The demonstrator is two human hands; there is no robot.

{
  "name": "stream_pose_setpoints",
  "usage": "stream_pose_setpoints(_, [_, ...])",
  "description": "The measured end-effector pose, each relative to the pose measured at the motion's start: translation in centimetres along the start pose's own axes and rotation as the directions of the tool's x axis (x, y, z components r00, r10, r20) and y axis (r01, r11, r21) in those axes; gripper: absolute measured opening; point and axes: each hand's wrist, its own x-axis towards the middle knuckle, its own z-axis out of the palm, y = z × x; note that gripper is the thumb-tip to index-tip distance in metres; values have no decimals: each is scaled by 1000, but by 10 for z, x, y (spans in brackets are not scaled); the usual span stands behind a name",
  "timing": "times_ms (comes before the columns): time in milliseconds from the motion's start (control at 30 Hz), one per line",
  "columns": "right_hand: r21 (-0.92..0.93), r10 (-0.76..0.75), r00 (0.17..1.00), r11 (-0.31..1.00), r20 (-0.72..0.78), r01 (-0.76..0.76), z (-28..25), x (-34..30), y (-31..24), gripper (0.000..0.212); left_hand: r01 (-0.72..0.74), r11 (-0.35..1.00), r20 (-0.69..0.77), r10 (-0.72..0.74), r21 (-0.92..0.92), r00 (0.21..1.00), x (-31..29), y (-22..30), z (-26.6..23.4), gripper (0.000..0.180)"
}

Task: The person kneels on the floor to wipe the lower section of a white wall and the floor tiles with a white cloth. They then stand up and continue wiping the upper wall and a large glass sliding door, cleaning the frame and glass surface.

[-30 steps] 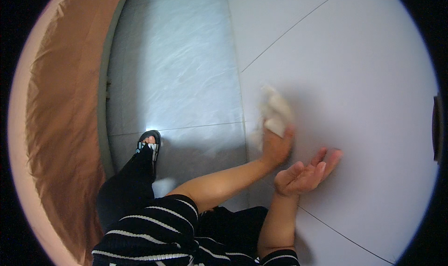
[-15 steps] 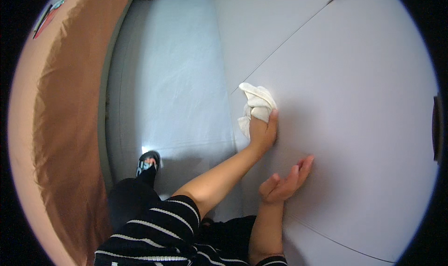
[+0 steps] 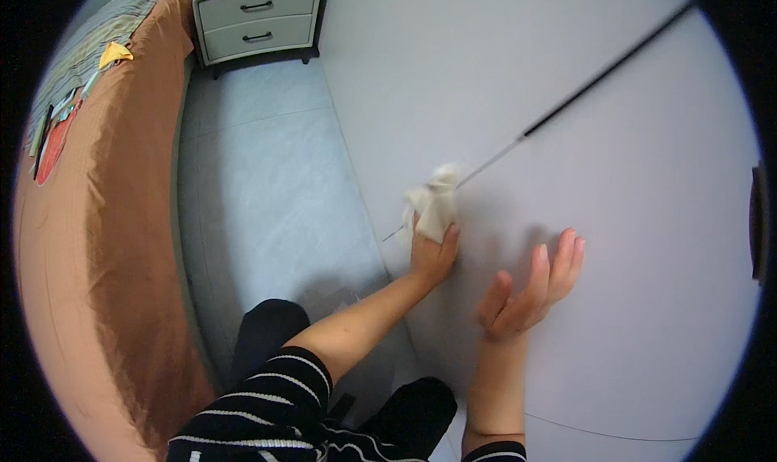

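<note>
My left hand (image 3: 433,255) presses a crumpled white cloth (image 3: 430,204) against a pale lilac panel (image 3: 583,154), right beside a thin dark seam (image 3: 566,104) that runs diagonally up to the right. My right hand (image 3: 530,288) rests flat on the same panel a little to the right, fingers spread, holding nothing. Both forearms come up from the lower edge, with striped black-and-white sleeves at the shoulders.
A bed with a brown cover (image 3: 105,219) fills the left side. A grey two-drawer nightstand (image 3: 257,17) stands at the far end of the pale tiled floor (image 3: 267,187). A dark handle (image 3: 759,223) shows on the panel's right edge.
My left hand has carried the cloth up along the panel, onto the seam. My right hand has spread flat against the panel. The view has tilted up, bringing the nightstand in.
</note>
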Motion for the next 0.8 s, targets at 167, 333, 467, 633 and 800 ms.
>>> stream_pose_setpoints(167, [-507, -4, 941, 842, 337, 185, 34, -17, 20, 54, 212, 971, 224, -184, -108, 957, -1, -19, 4, 67])
stream_pose_setpoints(333, [-611, 49, 892, 746, 450, 267, 30, -9, 10, 60, -227, 968, 202, 202, 110, 959, 47, 40, -8, 78])
stream_pose_setpoints(467, [-645, 56, 883, 705, 466, 296, 32, -4, 3, 60, -1, 993, 226, -26, 120, 974, 34, -30, -12, 87])
stream_pose_setpoints(633, [-506, 47, 831, 811, 555, 292, 69, 14, -7, 53, 361, 932, 129, -361, 21, 924, 16, -105, -8, 63])
stream_pose_setpoints(800, [-240, 131, 746, 970, 653, 40, 168, 14, -8, 52, 344, 939, 131, -337, -30, 932, 20, -96, -1, 50])
